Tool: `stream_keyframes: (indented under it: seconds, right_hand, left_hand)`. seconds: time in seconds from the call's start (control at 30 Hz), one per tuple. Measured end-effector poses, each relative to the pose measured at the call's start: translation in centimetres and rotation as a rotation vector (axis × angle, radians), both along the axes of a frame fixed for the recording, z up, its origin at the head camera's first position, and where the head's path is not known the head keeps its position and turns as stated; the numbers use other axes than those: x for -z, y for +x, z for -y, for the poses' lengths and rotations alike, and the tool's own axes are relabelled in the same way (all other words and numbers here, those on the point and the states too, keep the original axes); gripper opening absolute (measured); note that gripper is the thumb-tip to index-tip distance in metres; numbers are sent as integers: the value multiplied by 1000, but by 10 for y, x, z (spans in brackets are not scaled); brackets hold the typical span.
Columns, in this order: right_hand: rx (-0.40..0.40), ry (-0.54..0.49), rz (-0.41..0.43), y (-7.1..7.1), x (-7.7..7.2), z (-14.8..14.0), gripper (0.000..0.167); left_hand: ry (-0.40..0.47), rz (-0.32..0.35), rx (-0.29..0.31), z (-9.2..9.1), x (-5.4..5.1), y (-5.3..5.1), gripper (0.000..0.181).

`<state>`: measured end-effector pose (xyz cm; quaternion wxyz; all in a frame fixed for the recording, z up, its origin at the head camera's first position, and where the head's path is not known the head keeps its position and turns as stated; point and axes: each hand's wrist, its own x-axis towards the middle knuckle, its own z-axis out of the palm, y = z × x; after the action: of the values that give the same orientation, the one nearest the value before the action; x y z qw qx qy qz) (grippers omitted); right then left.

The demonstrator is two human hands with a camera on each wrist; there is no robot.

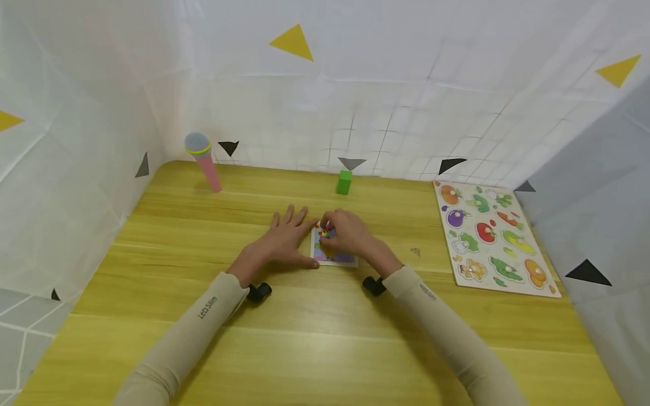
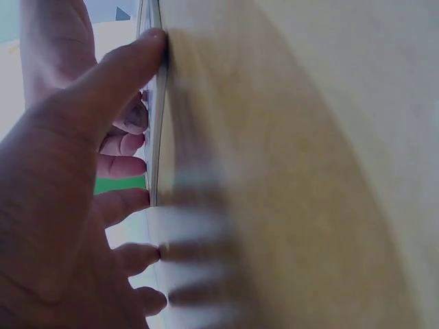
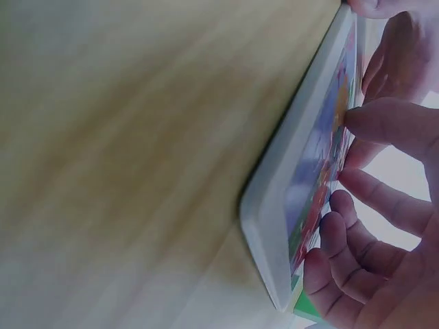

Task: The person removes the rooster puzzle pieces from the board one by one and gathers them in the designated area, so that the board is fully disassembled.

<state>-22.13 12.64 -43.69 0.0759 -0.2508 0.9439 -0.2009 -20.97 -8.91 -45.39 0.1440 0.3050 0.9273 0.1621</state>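
A small, flat picture board (image 1: 335, 263) with a pale rim and a colourful printed picture lies on the wooden table between the hands. My left hand (image 1: 281, 242) is spread beside its left side. The left thumb (image 2: 140, 58) touches the near edge, and the index finger reaches the far left corner. Over the picture bends my right hand (image 1: 350, 234). In the right wrist view, its thumb (image 3: 387, 127) and index finger touch the picture surface, apart from each other. The other right fingers curl loosely by the surface. Much of the picture is hidden under this hand.
Behind the hands stands a green block (image 1: 343, 182). A pink toy microphone (image 1: 205, 160) is at the back left. On the right lies a vegetable puzzle board (image 1: 487, 239). White sheeting (image 1: 381, 101) borders the table's back and sides.
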Motion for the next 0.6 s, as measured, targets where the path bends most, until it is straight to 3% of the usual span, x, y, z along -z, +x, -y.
stream_keyframes:
  seconds: [0.6]
  right_hand:
    - [55,-83,106,-10,1,3,31]
  left_hand:
    - [33,44,-4,3,-3,-8,107]
